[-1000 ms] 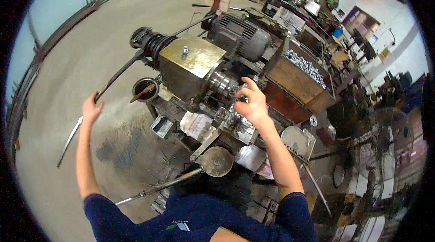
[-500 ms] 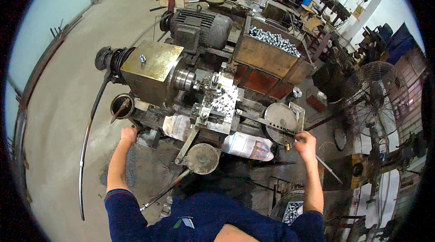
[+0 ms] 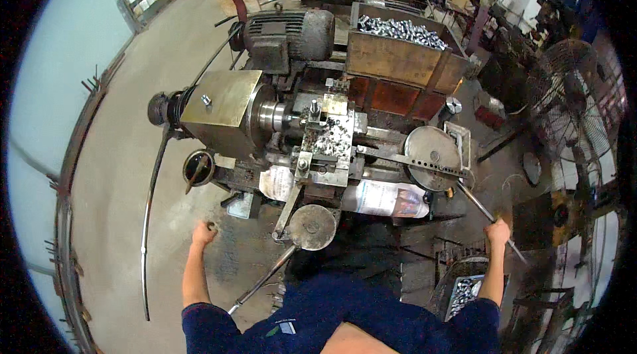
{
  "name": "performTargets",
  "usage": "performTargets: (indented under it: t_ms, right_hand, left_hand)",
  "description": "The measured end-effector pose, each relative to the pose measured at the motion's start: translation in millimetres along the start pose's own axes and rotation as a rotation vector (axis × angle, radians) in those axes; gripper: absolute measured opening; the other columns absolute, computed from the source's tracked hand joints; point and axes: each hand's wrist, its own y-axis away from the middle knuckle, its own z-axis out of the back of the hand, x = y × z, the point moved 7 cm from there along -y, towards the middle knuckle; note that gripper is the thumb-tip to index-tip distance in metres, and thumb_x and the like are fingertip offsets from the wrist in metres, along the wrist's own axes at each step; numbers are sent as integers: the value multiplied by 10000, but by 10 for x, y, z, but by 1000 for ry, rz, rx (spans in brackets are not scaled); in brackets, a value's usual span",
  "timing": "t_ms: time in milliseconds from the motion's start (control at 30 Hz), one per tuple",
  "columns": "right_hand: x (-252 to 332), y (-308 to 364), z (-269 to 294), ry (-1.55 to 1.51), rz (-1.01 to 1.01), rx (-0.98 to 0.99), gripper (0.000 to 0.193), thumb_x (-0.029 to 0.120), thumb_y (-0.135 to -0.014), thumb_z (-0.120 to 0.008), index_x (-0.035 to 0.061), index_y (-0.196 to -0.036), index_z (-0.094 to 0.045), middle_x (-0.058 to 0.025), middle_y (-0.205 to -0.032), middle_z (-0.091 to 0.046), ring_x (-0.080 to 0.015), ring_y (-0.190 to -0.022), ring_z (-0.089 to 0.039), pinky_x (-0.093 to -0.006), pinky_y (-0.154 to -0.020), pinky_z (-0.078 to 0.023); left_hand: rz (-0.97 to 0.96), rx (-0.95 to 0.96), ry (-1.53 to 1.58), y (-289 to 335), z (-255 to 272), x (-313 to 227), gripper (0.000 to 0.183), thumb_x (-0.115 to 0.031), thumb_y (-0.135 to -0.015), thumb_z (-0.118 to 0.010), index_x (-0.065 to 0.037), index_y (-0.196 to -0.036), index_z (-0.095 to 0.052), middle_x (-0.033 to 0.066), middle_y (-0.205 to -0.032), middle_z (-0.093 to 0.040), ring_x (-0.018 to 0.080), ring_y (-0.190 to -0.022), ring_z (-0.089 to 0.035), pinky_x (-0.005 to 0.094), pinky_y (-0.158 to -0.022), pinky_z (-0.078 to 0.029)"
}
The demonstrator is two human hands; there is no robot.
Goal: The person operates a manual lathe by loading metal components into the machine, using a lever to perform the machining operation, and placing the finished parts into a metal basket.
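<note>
My right hand (image 3: pixel 497 230) is wrapped round a long metal lever rod (image 3: pixel 480 207) that slopes down from the round plate (image 3: pixel 431 148) at the machine's right. My left hand (image 3: pixel 204 232) hangs over the floor, fingers curled; a small dark spot shows at them, too small to make out. In front of me stands a lathe with a chuck (image 3: pixel 273 116) on the headstock's right side. Shiny metal chips cover its cross slide (image 3: pixel 330 141). A second lever rod (image 3: pixel 265 280) runs from a disc (image 3: pixel 312 226) toward my body. One small metal part (image 3: pixel 206 100) lies on the brass-coloured headstock cover (image 3: pixel 225 88).
Behind the lathe, a rusty metal bin (image 3: pixel 398 55) holds many shiny metal parts, beside an electric motor (image 3: pixel 285 39). A crate of similar parts (image 3: pixel 462 294) sits low at my right. A caged fan (image 3: pixel 570 88) stands at far right. A hooked rod (image 3: pixel 144 248) hangs at left.
My right hand has gone from the perforated bar's end to the lever rod, farther right and lower. My left hand has drawn back from the machine's front toward me. The view has shifted.
</note>
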Motion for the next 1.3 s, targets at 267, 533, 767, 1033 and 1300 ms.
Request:
performTargets:
  t_ms: [267,533,767,1033,1300]
  right_hand:
    - [324,1742,-31,-273,114,-39,355,236,-542,-629,25,-824,-586,-225,-765,-615,-402,-727,-595,-464,-680,-482]
    - [556,2048,126,-422,41,55,344,217,-520,-578,-1,-784,-558,-236,-721,-602,-426,-701,-580,-485,-658,-466]
    - [559,1827,131,-237,51,124,292,320,-610,-603,78,-770,-643,-180,-754,-629,-370,-728,-606,-455,-672,-478]
    - [-137,506,-22,10,-73,78,409,307,-660,-575,64,-987,-610,-167,-974,-614,-356,-907,-582,-465,-778,-467]
    - [-12,-522,369,55,-260,-88,359,226,-721,-538,137,-1065,-588,-95,-1162,-519,-288,-1134,-449,-585,-910,-316]
  left_hand:
    - [63,120,205,194,-215,-44,389,-156,-745,-609,-9,-1104,-581,184,-890,-649,216,-574,-644,325,-623,-518]
    - [-137,16,357,112,-106,-671,365,-118,-740,-617,45,-1064,-579,180,-781,-646,193,-549,-619,322,-560,-509]
    - [-117,46,419,60,-96,-723,361,-113,-737,-630,55,-1053,-581,175,-790,-648,177,-591,-615,323,-574,-502]
    - [-163,-226,75,-101,468,-1137,474,-254,-753,-623,-7,-1147,-534,208,-1015,-603,354,-961,-570,400,-811,-459]
    - [-279,-265,-266,-301,122,-1669,450,-460,-783,-560,-27,-904,-572,190,-869,-630,376,-794,-605,456,-677,-480]
